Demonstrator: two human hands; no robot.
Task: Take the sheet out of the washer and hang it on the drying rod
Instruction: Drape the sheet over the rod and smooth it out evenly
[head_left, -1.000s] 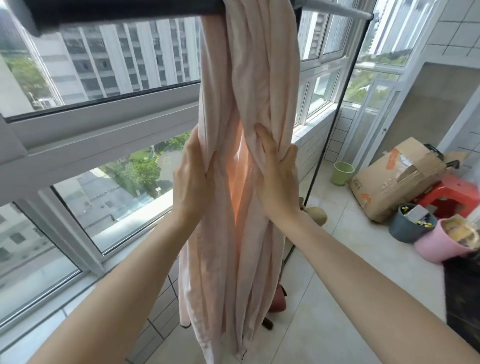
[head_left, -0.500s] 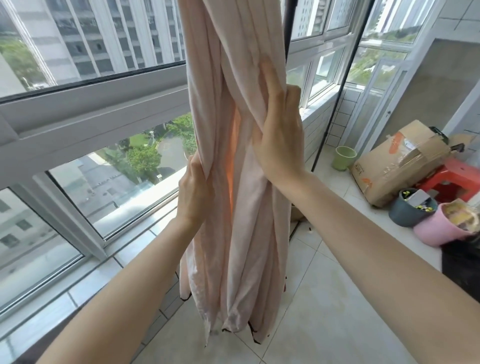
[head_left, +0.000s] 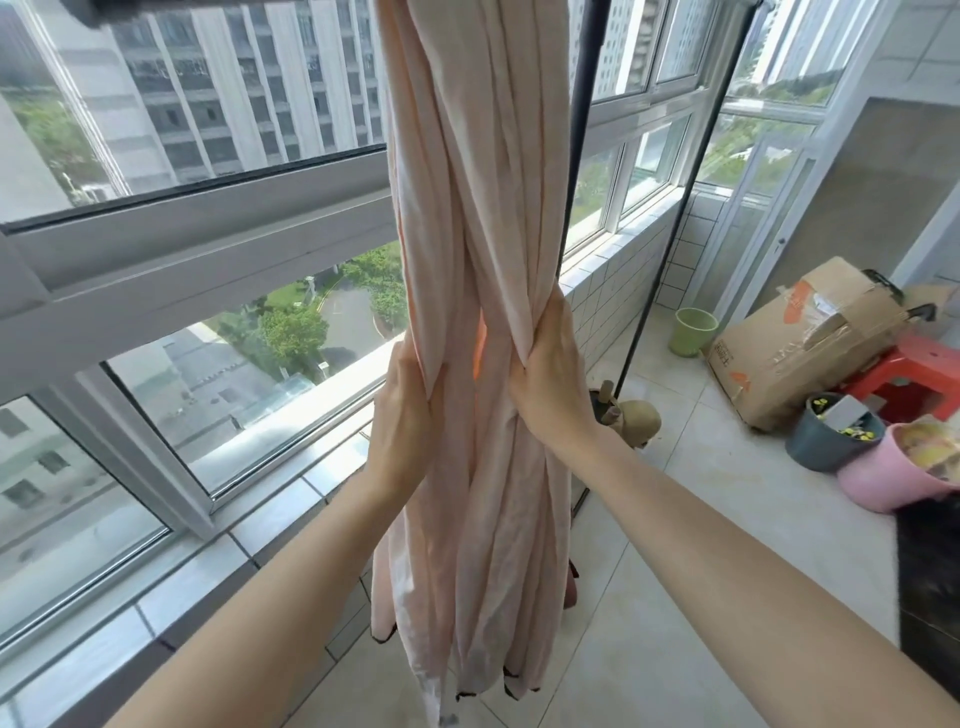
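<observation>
The pale pink sheet (head_left: 483, 218) hangs in front of me in long bunched folds, running from above the top of my view down almost to the tiled floor (head_left: 649, 597), its dark-trimmed lower edges dangling just above the tiles. A dark rod (head_left: 156, 6) crosses the top left corner; where the sheet meets it is out of sight.

My left hand (head_left: 402, 415) grips the left bundle of folds at mid-height, fingers curled round the cloth from the window side. My right hand (head_left: 553, 382) grips the right bundle at about the same height, thumb and fingers pinching a gathered pleat. Between my hands the folds part a little and a warmer orange glow shows through the fabric.

Behind the sheet stand the dark uprights of the drying rack (head_left: 582, 156), close to the window wall. To my right, on the floor, sit a green bin (head_left: 693, 332), a cardboard box (head_left: 800, 348), a red stool (head_left: 914, 374), a grey pot (head_left: 831, 439) and a pink pot (head_left: 893, 475).
</observation>
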